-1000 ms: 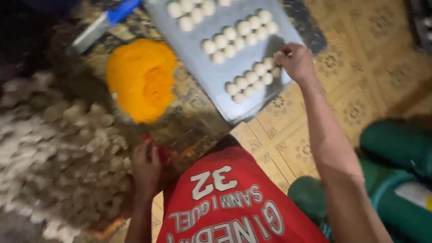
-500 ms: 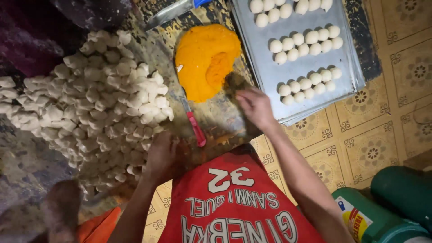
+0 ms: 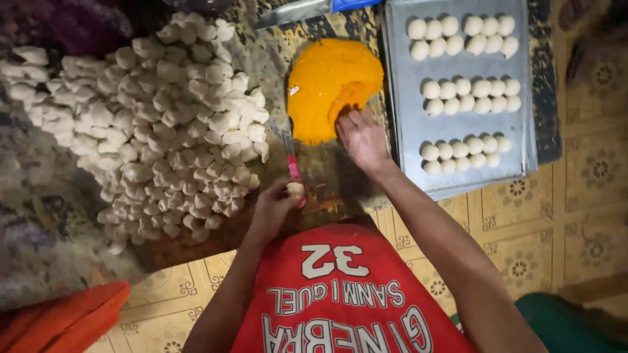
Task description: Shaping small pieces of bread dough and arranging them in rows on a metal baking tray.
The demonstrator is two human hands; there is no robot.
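My left hand (image 3: 273,204) holds a small piece of pale dough (image 3: 296,189) close to my chest, beside a red-handled knife (image 3: 291,157) lying on the work surface. My right hand (image 3: 362,138) reaches forward, its fingertips touching the near edge of a flat mound of orange-yellow filling (image 3: 330,85). A big heap of cut white dough pieces (image 3: 157,124) lies to the left. A grey metal tray (image 3: 405,137) on the right carries three rows of round white dough balls (image 3: 468,88).
A metal scraper with a blue handle (image 3: 307,9) lies at the far edge. An orange cloth (image 3: 62,320) sits at lower left, a green container (image 3: 562,323) at lower right. Patterned floor tiles (image 3: 562,216) surround the board.
My right hand left the tray's dough balls and came back to the orange filling. My left hand now holds a dough piece. The view shifted right and closer.
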